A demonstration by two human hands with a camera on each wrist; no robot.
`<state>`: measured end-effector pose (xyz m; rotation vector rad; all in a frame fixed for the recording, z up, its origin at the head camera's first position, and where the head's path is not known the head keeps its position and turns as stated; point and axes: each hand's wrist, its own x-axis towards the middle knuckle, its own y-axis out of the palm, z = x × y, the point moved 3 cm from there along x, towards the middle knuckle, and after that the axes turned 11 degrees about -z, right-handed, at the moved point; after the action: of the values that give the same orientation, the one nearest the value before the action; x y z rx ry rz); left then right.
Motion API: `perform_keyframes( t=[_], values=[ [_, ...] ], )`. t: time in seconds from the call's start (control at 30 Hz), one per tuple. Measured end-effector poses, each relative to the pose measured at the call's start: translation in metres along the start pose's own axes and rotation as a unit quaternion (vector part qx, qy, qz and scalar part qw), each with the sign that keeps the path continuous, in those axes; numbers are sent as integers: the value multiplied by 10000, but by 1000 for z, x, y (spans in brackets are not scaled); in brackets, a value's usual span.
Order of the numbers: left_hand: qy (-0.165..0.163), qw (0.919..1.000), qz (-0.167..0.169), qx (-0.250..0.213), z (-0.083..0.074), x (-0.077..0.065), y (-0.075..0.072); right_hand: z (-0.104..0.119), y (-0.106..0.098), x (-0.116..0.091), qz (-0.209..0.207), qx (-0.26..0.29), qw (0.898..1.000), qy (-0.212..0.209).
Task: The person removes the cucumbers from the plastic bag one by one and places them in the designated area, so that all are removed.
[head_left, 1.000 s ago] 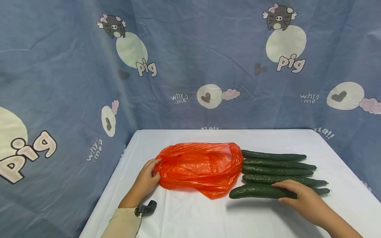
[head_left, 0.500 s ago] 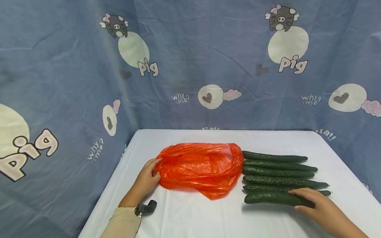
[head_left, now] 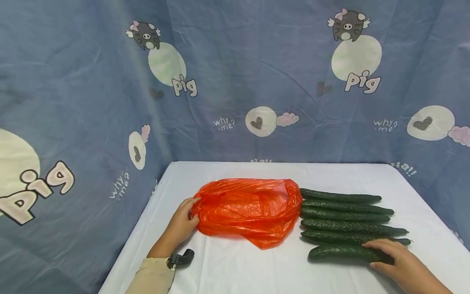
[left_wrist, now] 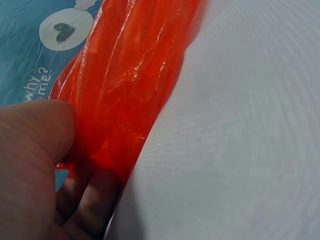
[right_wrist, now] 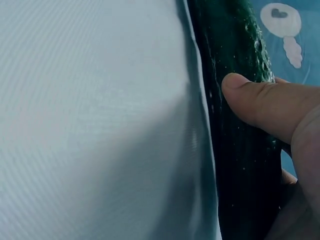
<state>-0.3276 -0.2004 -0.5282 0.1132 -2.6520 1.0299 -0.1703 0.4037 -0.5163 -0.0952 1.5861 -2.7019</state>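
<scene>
In the head view my right hand [head_left: 402,263] grips a dark green cucumber [head_left: 341,252] near its right end, at the front of a row of cucumbers. The right wrist view has the thumb [right_wrist: 255,100] lying along the side of that cucumber [right_wrist: 235,165], close over the white cloth. An orange-red plastic bag [head_left: 246,208] lies flat left of the row. At the bag's left end, my left hand [head_left: 181,222] pinches its edge between thumb and fingers. Up close in the left wrist view, the crinkled film of the bag [left_wrist: 125,85] passes between them.
Several more cucumbers [head_left: 349,226] lie side by side behind the held one, their left ends beside the bag. A white cloth [head_left: 242,273] covers the table. Blue printed curtains [head_left: 227,61] hang behind and to the left. A black band [head_left: 180,259] circles the left wrist.
The right hand has drawn the front cucumber to the right and toward the front edge, lowering it to the cloth and uncovering the one behind. Left hand and bag hold still.
</scene>
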Motion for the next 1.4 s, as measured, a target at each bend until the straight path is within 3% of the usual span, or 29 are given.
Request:
perform_keyframes(
  t=[0.2,0.43,0.77,0.87,1.03,1.13,1.2,1.23,1.4],
  values=[
    [-58,10000,36,7,0,-2,2,-3,9,2,54,-376,9993,57],
    [-72,10000,18,-30,1,-2,5,-1,9,0,-687,-791,9925,-635],
    [314,9993,-200,-81,-1,1,4,6,6,9,-451,-828,9940,-559],
    [357,9989,-294,-101,-1,2,3,9,1,11,-565,-684,9947,-524],
    [270,9982,-525,76,-6,1,0,29,-9,21,-877,-529,9920,-743],
    [506,9953,-538,622,-17,3,-7,54,-18,42,-1030,-795,9854,-1095],
    [898,9874,-417,1235,-32,9,-13,75,-25,63,-1092,-1127,9780,-1377],
    [1142,9794,-319,1634,-42,14,-15,85,-27,74,-1136,-1315,9727,-1539],
    [2371,9138,253,3288,-100,48,-14,120,-30,127,-1056,-2170,9528,-1842]
  ],
)
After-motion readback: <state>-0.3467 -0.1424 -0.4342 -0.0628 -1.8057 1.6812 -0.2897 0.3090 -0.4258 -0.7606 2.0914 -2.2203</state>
